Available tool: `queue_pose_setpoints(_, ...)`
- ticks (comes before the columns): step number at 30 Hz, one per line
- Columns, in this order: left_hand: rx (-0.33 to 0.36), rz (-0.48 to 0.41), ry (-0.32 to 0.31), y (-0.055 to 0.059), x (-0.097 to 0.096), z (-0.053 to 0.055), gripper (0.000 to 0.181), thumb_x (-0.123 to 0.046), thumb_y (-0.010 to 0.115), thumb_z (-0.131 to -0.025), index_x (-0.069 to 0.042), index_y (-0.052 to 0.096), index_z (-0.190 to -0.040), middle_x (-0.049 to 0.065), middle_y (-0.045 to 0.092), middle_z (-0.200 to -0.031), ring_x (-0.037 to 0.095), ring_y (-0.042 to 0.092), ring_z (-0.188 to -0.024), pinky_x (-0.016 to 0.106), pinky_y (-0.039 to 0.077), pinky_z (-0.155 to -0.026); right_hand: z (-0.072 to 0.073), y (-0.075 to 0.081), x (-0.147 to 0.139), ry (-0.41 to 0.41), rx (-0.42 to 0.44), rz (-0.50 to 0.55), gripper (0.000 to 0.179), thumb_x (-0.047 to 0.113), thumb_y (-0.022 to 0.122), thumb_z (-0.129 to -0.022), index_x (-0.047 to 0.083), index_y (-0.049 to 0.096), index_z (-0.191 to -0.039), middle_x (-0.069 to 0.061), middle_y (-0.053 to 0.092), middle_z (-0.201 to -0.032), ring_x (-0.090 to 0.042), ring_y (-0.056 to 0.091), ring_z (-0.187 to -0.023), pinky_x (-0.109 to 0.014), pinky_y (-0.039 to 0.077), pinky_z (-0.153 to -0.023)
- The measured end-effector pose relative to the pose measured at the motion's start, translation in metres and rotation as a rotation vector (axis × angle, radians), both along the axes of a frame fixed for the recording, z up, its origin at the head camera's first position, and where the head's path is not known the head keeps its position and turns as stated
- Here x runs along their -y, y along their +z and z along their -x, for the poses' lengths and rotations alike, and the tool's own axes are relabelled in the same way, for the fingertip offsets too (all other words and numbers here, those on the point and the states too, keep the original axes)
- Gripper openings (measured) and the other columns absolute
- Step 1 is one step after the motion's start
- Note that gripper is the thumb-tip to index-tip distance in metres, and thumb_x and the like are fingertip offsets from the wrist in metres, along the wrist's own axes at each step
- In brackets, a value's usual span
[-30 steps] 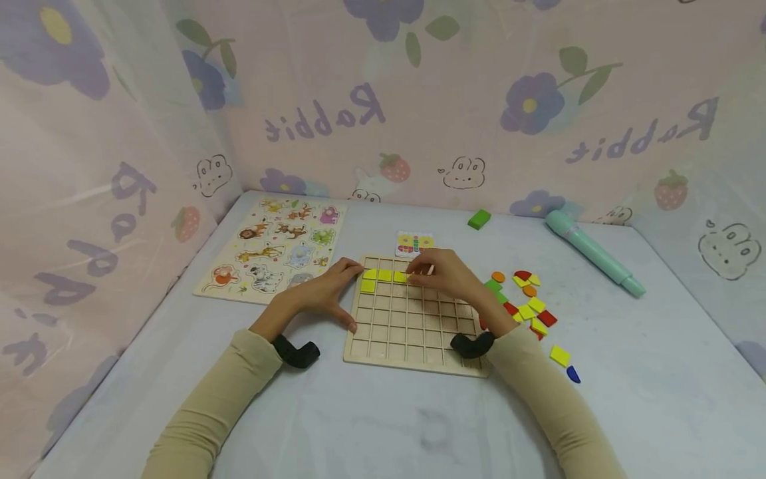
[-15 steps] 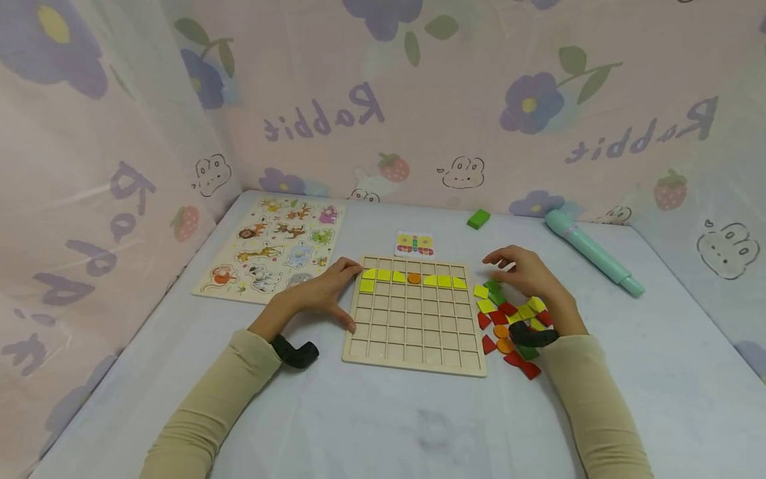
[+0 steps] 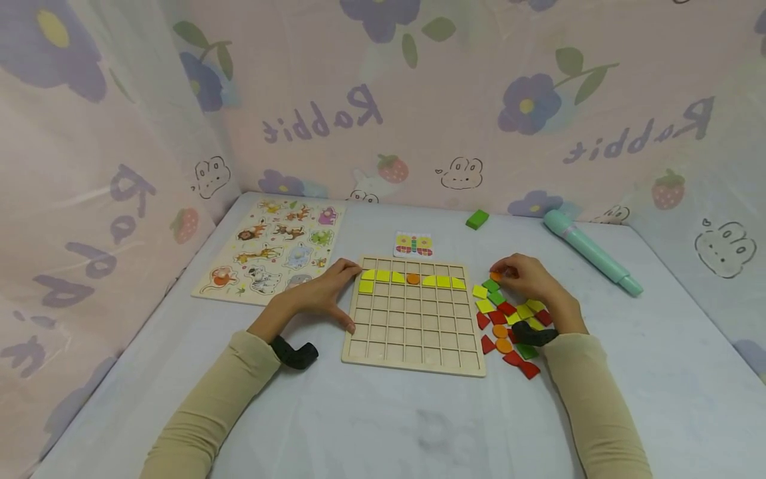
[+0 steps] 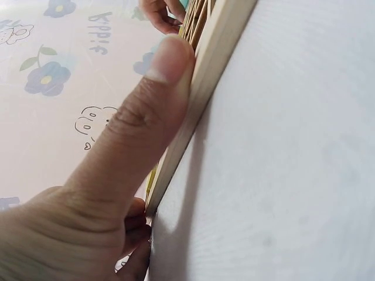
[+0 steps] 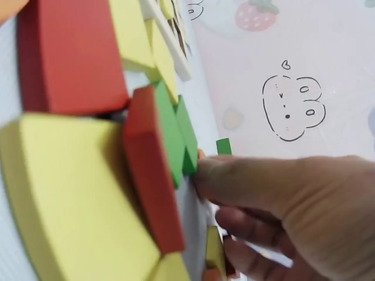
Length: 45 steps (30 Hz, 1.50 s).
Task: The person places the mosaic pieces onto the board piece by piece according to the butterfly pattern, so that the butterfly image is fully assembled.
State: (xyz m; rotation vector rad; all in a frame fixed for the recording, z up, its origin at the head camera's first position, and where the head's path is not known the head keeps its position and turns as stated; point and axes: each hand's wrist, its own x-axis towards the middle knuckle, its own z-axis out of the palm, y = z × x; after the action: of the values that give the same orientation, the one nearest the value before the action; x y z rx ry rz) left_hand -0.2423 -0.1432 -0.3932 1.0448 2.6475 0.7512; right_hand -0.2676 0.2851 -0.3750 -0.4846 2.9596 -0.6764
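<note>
My left hand (image 3: 320,293) lies along the left edge of a wooden grid board (image 3: 413,368), thumb pressing its side and fingertips at the far-left corner. In the left wrist view the thumb (image 4: 140,111) touches the board's edge (image 4: 199,96). The board's second row bears several yellow pieces (image 3: 384,275) and an orange disc (image 3: 413,279); a yellow square (image 3: 366,287) sits below at left. Right of the board, my right hand (image 3: 532,283) pinches another orange disc (image 3: 495,275) between thumb and fingertips. Only a sliver of that orange disc (image 5: 201,154) shows in the right wrist view.
Loose red, yellow, green and orange pieces (image 3: 498,318) lie beside the board, partly under the right wrist. A butterfly pattern card (image 3: 413,244) lies behind the board. An animal puzzle (image 3: 263,256), a green block (image 3: 477,219) and a mint-green stick (image 3: 592,253) lie farther out.
My right hand has left the board's second row, moved right to the loose pieces, and lowered its fingers onto an orange disc. The left hand stays at the board's edge.
</note>
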Motion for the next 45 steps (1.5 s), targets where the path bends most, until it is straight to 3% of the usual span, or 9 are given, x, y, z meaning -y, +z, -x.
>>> queue_pose_setpoints(4, -0.004, 0.005, 0.001, 0.0, 0.0, 0.0, 0.121, -0.056, 0.084, -0.054, 0.0, 0.026, -0.144, 0.011, 0.026, -0.139, 0.024, 0.028, -0.132, 0.039, 0.027, -0.11, 0.0, 0.004, 0.006, -0.06, -0.015, -0.021, 0.028, 0.015, 0.065, -0.087, -0.002, 0.065, -0.109, -0.015, 0.059, -0.095, -0.028, 0.048, -0.085, -0.037, 0.045, -0.074)
queue_pose_setpoints(7, -0.003, 0.007, 0.005, -0.001, 0.001, 0.001, 0.12, -0.056, 0.083, -0.054, 0.0, 0.026, -0.144, 0.011, 0.027, -0.139, 0.024, 0.028, -0.132, 0.039, 0.027, -0.11, -0.003, 0.011, 0.022, -0.05, -0.069, -0.004, 0.029, 0.017, 0.066, -0.088, -0.003, 0.065, -0.109, -0.017, 0.06, -0.098, -0.029, 0.051, -0.087, -0.039, 0.046, -0.075)
queue_pose_setpoints(13, -0.001, 0.012, 0.009, -0.001, 0.001, 0.001, 0.12, -0.056, 0.083, -0.055, 0.0, 0.026, -0.144, 0.011, 0.027, -0.139, 0.024, 0.028, -0.132, 0.039, 0.027, -0.11, -0.011, 0.021, 0.077, 0.12, -0.17, 0.069, 0.024, 0.015, 0.067, -0.086, 0.0, 0.067, -0.105, -0.012, 0.064, -0.095, -0.024, 0.057, -0.085, -0.039, 0.048, -0.074)
queue_pose_setpoints(20, 0.002, 0.008, -0.001, -0.001, 0.001, 0.0, 0.12, -0.057, 0.083, -0.056, 0.001, 0.026, -0.144, 0.011, 0.026, -0.139, 0.024, 0.028, -0.132, 0.04, 0.027, -0.11, -0.016, 0.018, 0.138, 0.329, -0.179, 0.161, 0.019, 0.012, 0.07, -0.083, 0.002, 0.067, -0.099, -0.007, 0.065, -0.089, -0.018, 0.058, -0.079, -0.033, 0.049, -0.07)
queue_pose_setpoints(25, 0.01, 0.013, 0.006, 0.0, 0.001, 0.0, 0.118, -0.055, 0.083, -0.056, 0.0, 0.026, -0.144, 0.011, 0.026, -0.14, 0.024, 0.028, -0.133, 0.04, 0.027, -0.11, -0.014, 0.012, 0.171, 0.407, -0.133, 0.137, 0.019, 0.013, 0.071, -0.083, 0.002, 0.068, -0.099, -0.005, 0.067, -0.09, -0.016, 0.06, -0.08, -0.029, 0.051, -0.071)
queue_pose_setpoints(32, 0.016, 0.009, 0.0, 0.001, 0.001, 0.0, 0.116, -0.054, 0.083, -0.057, 0.0, 0.027, -0.144, 0.011, 0.026, -0.14, 0.024, 0.027, -0.132, 0.04, 0.026, -0.11, -0.009, 0.004, 0.192, 0.431, -0.087, 0.117, 0.018, 0.014, 0.072, -0.082, 0.003, 0.071, -0.097, -0.004, 0.069, -0.092, -0.015, 0.061, -0.082, -0.027, 0.051, -0.073)
queue_pose_setpoints(45, 0.009, 0.01, -0.002, 0.003, 0.001, 0.0, 0.115, -0.053, 0.083, -0.058, 0.0, 0.027, -0.143, 0.012, 0.026, -0.139, 0.024, 0.028, -0.132, 0.04, 0.027, -0.11, -0.004, -0.006, 0.196, 0.41, -0.068, 0.178, 0.011, 0.017, 0.075, -0.08, 0.009, 0.071, -0.087, 0.001, 0.067, -0.082, -0.008, 0.058, -0.071, -0.022, 0.049, -0.064)
